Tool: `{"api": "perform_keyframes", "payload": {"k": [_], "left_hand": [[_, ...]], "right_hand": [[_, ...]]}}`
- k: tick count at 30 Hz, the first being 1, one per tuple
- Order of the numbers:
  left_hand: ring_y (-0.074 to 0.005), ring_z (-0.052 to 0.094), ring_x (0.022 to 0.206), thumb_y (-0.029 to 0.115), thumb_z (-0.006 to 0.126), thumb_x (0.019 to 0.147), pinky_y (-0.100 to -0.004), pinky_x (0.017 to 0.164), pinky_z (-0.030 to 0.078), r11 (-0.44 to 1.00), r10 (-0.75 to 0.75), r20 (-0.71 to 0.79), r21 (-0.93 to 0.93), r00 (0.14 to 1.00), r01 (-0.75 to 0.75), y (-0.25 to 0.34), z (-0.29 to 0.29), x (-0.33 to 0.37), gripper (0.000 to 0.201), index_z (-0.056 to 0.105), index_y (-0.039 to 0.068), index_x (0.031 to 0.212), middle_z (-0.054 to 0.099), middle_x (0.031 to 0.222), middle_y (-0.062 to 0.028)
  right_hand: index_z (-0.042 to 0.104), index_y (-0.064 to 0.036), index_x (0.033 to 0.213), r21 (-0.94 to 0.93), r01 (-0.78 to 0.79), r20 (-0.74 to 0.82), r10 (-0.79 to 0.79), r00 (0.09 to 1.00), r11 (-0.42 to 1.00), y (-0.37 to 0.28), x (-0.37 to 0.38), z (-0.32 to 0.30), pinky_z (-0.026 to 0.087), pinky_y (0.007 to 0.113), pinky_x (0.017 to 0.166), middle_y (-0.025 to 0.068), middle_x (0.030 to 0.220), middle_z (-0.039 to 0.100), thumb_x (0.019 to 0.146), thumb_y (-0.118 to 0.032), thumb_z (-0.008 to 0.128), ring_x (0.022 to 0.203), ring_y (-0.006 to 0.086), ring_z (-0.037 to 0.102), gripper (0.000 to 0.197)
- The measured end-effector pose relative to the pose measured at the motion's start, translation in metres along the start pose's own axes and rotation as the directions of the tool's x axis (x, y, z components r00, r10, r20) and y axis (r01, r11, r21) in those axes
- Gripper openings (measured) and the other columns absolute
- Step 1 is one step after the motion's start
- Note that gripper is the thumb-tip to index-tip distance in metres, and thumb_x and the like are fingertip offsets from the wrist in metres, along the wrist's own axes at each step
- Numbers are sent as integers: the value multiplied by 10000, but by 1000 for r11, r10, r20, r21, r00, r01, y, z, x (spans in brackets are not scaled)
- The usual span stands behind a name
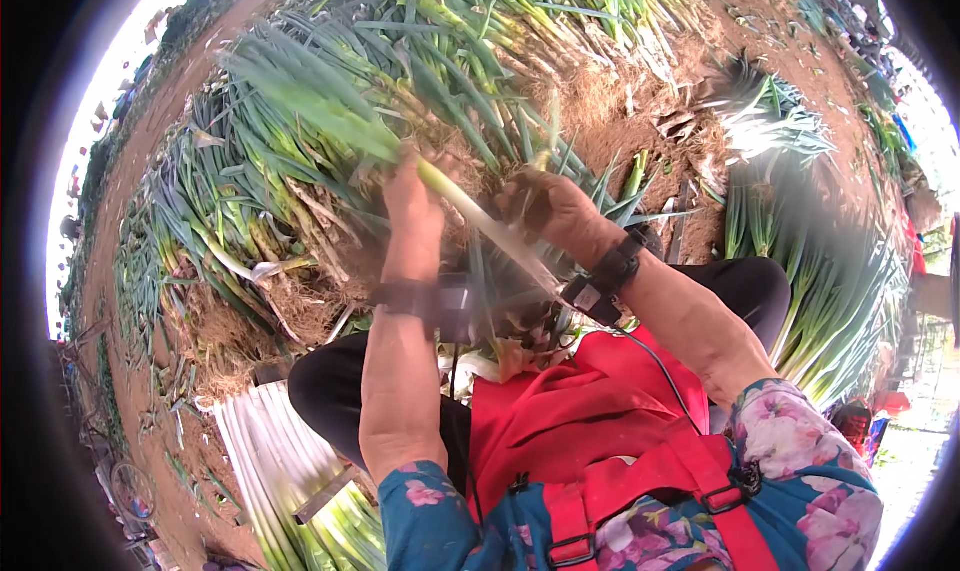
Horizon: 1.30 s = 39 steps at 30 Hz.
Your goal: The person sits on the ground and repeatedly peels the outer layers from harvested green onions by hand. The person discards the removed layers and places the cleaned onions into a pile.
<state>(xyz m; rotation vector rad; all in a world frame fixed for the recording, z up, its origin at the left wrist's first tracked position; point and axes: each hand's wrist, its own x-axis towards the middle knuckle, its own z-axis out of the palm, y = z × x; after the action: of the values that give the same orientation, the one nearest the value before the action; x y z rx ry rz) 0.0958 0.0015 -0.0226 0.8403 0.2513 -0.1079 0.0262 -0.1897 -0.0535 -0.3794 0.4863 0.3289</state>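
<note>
My left hand [412, 193] is closed around a long green onion [480, 217]. Its blurred green leaves spread up to the left, and the pale stalk slants down to the right, passing below my right hand [556, 209]. The fingers of that hand are curled, and a yellowish leaf strip [551, 134] sticks up from them. Motion blurs both hands slightly. Between my knees lie pale peeled scraps [505, 359].
Untrimmed green onions with roots are heaped ahead [600, 21] and to the left [235, 211]. Cleaned white stalks [275, 446] lie by my left knee. More bundles [810, 261] rest at the right on brown soil [605, 136]. A red apron [590, 391] covers my lap.
</note>
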Motion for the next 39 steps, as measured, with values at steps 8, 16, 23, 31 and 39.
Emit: {"api": "perform_keyframes", "payload": {"k": [8,16,23,31,39], "left_hand": [[-129,468,580,303,524,1026,-298,535,416,938,211,-209,-231,955,-258,67,-63,23,169,493,137,1013,505,730,-6],[-150,438,507,344,547,977,-314,470,379,867,339,-400,-220,852,-448,129,-130,30,219,503,130,980,470,675,-10],[-146,420,533,283,572,956,-323,498,338,915,295,-250,-206,922,-348,88,-89,31,174,480,162,1041,454,712,6],[-162,424,606,268,624,938,-342,550,353,960,233,-213,-108,949,-259,72,-43,27,183,494,181,1034,435,774,-4],[-157,415,578,233,616,918,-326,546,335,984,123,-75,-120,990,-131,65,-42,32,143,501,250,1001,452,789,-8]], "right_hand": [[563,-57,890,27,96,-105,-93,990,995,-47,-20,-55,538,407,662,49,677,563,983,-125,578,639,214,596,116],[538,-84,875,-106,465,-465,-457,758,879,-174,-64,-173,406,285,418,-22,577,436,969,-98,604,468,102,455,115],[651,-30,1205,-955,-68,-26,-147,989,-289,-52,-38,-40,523,364,795,110,1015,695,907,-536,629,900,220,656,587],[642,-31,1135,-610,613,454,413,790,-502,17,-65,17,510,427,807,134,945,692,914,-319,610,912,295,664,364],[642,-40,979,-545,656,434,494,754,-523,16,-84,40,496,457,677,159,774,637,854,-177,623,755,371,641,186]]}}
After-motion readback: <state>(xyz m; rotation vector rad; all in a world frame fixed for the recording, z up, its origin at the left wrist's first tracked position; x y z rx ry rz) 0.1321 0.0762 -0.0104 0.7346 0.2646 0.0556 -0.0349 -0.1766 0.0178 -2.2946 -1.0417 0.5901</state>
